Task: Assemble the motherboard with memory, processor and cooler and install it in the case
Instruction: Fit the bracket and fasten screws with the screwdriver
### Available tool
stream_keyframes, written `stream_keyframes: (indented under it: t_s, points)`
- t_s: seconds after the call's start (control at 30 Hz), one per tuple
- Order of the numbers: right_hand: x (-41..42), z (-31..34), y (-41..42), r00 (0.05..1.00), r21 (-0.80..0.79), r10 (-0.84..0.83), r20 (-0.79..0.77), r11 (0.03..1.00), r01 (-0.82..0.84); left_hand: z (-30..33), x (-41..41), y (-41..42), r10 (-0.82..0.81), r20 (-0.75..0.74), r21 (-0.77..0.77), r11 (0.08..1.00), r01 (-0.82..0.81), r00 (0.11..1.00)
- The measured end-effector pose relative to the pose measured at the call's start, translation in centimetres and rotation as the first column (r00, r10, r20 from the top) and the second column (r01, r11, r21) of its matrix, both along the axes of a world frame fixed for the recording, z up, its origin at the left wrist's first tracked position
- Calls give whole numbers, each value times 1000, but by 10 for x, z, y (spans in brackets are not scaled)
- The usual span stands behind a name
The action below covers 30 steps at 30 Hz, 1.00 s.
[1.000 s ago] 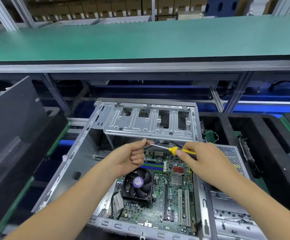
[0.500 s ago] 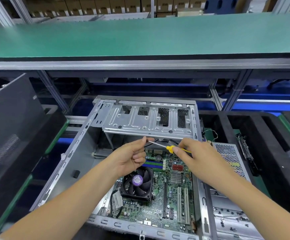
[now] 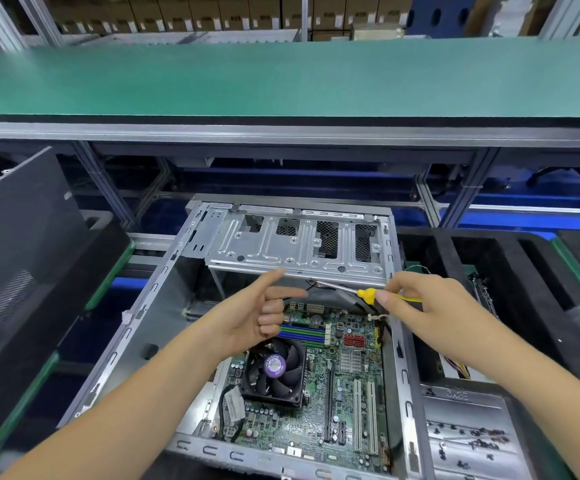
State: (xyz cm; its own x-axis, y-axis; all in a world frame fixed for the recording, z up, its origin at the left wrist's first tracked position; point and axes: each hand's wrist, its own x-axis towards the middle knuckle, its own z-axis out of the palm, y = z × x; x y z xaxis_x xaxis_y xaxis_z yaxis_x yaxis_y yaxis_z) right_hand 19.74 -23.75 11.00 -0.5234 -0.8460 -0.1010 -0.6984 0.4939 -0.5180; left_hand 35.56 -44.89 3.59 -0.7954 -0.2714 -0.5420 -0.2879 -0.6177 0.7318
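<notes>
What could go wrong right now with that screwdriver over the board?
1. The right hand pinches the yellow screwdriver only at its handle; a slip could drop its tip onto the motherboard below.
2. The tip sits by dark cables under the drive cage and may snag them.
3. The left hand holds nothing, so the shaft is unsteadied.

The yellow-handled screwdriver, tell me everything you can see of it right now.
The yellow-handled screwdriver has a thin silvery metal shaft and a glossy yellow plastic handle with a bulbous collar. The right hand pinches the handle, fingers covering part of it. It lies nearly level in the air, tip pointing left and slightly up, over the far end of the green motherboard below the grey metal drive cage. The left hand is near the tip, apart.
</notes>
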Motion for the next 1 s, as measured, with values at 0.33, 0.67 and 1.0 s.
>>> stream_keyframes:
  t_s: [0.33, 0.67, 1.0]
  points:
    - [6, 68, -31, 731, 457, 462, -502, 859, -229, 28, -40, 2, -392, 549, -679, 306, 668, 738]
    - [28, 27, -68, 458, 689, 685, -566, 699, -192, -7, -56, 14, -440, 531, -735, 187, 652, 724]
    - [22, -4, -67, 321, 813, 803, -503, 565, -139, -7, -63, 13, -433, 475, -781, 194, 594, 766]
